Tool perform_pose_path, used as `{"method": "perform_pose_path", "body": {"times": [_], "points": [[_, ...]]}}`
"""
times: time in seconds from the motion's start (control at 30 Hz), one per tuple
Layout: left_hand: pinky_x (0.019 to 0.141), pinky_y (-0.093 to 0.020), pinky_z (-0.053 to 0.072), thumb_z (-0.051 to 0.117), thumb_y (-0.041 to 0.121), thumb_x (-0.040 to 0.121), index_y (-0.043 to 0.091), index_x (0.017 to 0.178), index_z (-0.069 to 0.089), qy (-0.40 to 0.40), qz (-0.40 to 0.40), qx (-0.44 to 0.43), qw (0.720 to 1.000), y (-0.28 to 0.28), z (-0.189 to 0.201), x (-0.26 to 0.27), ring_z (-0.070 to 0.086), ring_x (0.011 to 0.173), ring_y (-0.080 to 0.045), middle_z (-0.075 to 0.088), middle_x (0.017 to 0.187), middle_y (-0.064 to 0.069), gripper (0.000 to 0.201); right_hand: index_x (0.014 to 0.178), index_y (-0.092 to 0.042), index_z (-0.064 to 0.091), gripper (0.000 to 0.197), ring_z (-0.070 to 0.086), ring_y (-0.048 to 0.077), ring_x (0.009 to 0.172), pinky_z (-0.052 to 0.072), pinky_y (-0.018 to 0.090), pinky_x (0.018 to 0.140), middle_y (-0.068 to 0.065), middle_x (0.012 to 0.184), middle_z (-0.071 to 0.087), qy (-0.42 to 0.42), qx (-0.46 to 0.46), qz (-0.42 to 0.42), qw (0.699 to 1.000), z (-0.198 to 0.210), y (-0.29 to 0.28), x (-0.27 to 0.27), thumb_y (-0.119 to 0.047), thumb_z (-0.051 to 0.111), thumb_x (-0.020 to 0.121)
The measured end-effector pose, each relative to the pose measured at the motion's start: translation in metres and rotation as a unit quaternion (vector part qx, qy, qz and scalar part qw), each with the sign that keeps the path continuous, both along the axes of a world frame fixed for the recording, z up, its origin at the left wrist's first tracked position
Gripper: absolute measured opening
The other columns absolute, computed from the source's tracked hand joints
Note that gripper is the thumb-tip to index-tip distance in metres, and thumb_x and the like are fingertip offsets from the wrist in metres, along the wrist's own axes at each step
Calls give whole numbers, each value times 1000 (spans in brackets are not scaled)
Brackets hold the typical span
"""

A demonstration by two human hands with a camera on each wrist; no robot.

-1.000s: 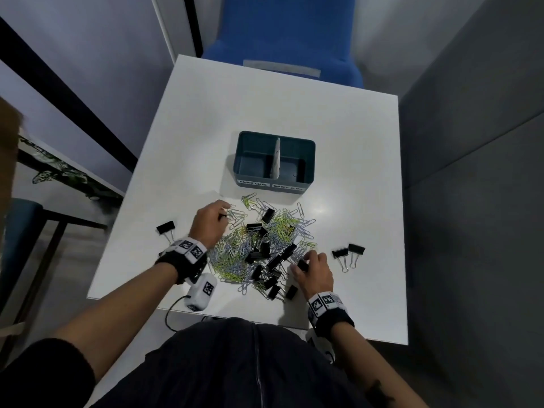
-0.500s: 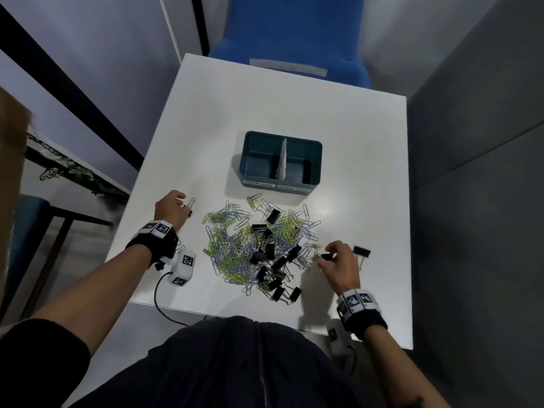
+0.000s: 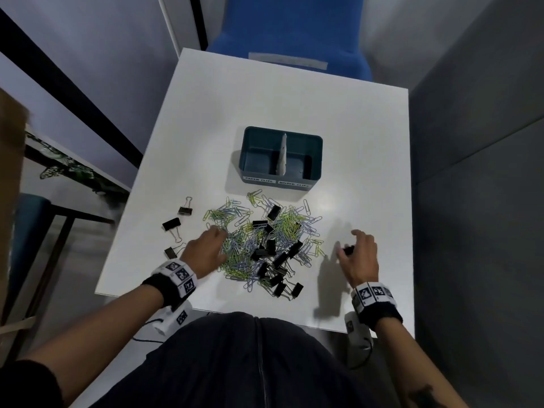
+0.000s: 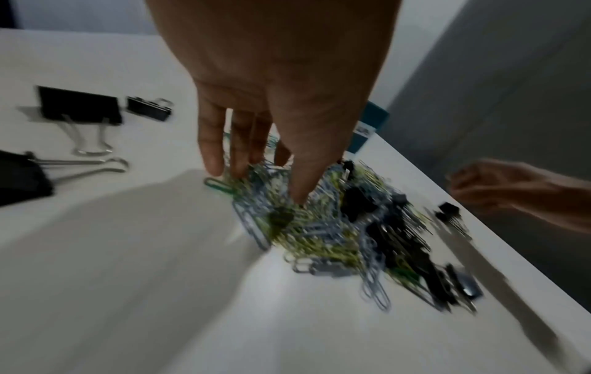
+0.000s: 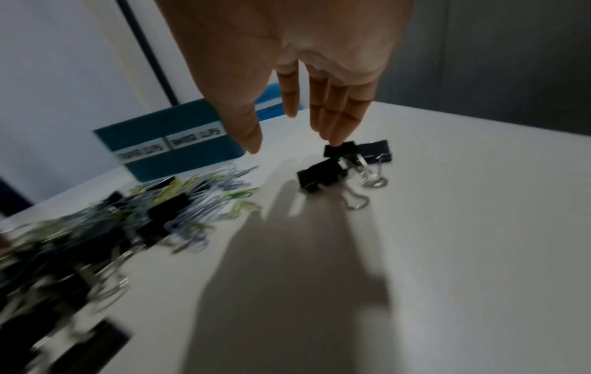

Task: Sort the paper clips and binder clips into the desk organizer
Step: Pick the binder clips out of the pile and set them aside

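My left hand (image 3: 206, 251) reaches forward, palm down, fingers (image 4: 211, 151) straight and spread, tips pointing down. My right hand (image 3: 360, 257) hangs out to the right, palm down, fingers (image 5: 332, 119) straight, thumb apart. Both forearms are bare, a band on each wrist.

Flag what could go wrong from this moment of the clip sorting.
1. The binder clips by the right hand lie touching one another; a grab may lift only one or drag the others.
2. The left hand's fingers are in the tangled pile; paper clips may come up mixed with binder clips.
3. Clips near the table's front edge could be knocked off.
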State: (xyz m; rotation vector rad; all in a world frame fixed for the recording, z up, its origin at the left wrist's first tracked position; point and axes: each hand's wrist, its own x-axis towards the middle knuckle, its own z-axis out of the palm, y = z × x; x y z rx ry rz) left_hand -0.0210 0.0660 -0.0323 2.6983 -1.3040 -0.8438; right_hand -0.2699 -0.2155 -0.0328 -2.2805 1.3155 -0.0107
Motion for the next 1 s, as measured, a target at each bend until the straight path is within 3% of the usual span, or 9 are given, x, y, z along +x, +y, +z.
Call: {"method": "perform_pose_path", "body": {"times": [0.1, 0.17, 0.3, 0.37, 0.43, 0.57, 0.7, 0.83, 1.0], "points": [[59, -19, 43, 66, 31, 86, 15, 124, 49, -2, -107, -69, 992, -15, -4, -29, 51, 81, -12, 53, 108, -4, 44, 127, -21, 45, 48, 51, 19, 108, 49, 35, 85, 6, 129, 45, 0, 34, 104, 994, 0, 34, 0, -48, 57, 90], [62, -18, 46, 72, 29, 83, 17, 124, 48, -5, -161, -95, 982, -29, -9, -44, 53, 80, -12, 55, 106, -4, 49, 121, -23, 49, 44, 55, 15, 95, 55, 33, 76, 1, 122, 50, -4, 38, 202, 979, -3, 54, -4, -51, 57, 88], [81, -33, 55, 70, 29, 84, 20, 138, 38, -19, -219, -88, 972, -56, -6, -57, 55, 109, -25, 47, 135, -12, 63, 116, -28, 50, 50, 55, 19, 94, 50, 32, 63, -3, 110, 50, 64, 65, 333, 939, -16, 81, -15, -54, 64, 76], [85, -38, 54, 67, 26, 87, 20, 140, 36, -28, -230, -67, 970, -65, -2, -59, 48, 120, -30, 38, 144, -15, 62, 116, -29, 48, 54, 53, 21, 97, 48, 32, 61, -2, 112, 46, 97, 66, 336, 935, -21, 90, -16, -53, 68, 71], [87, -41, 53, 65, 21, 88, 19, 138, 36, -26, -228, -62, 971, -72, -3, -60, 45, 124, -33, 33, 147, -18, 57, 116, -25, 47, 47, 51, 23, 98, 47, 33, 59, 1, 113, 43, 107, 61, 328, 937, -22, 96, -13, -41, 68, 77], [73, -39, 55, 71, 9, 80, 21, 129, 39, -8, -207, -69, 976, -80, -4, -60, 52, 108, -31, 38, 137, -14, 60, 107, -20, 53, 29, 54, 25, 90, 42, 31, 52, 4, 105, 47, 81, 51, 309, 946, -23, 99, -3, -21, 63, 80], [69, -38, 54, 69, -1, 78, 16, 120, 48, 2, -187, -100, 977, -84, -5, -60, 55, 87, -24, 50, 116, -8, 50, 94, -15, 56, 14, 57, 28, 76, 36, 29, 49, 4, 95, 52, 54, 31, 270, 961, -26, 97, 2, -23, 61, 83], [62, -31, 54, 64, -1, 83, 15, 108, 56, 19, -132, -151, 980, -83, -9, -52, 55, 78, -18, 54, 105, -3, 31, 98, -16, 54, 19, 57, 30, 78, 41, 33, 55, 5, 98, 53, 17, 60, 243, 968, -17, 92, 7, -30, 60, 87], [81, -26, 47, 59, 11, 91, 17, 101, 64, 146, 15, -229, 962, -75, 10, -31, 55, 91, -13, 56, 106, 3, 13, 93, -22, 60, 22, 57, 14, 77, 44, 27, 64, -5, 95, 56, -30, 133, 213, 967, 4, 77, 5, -37, 68, 81]]}}
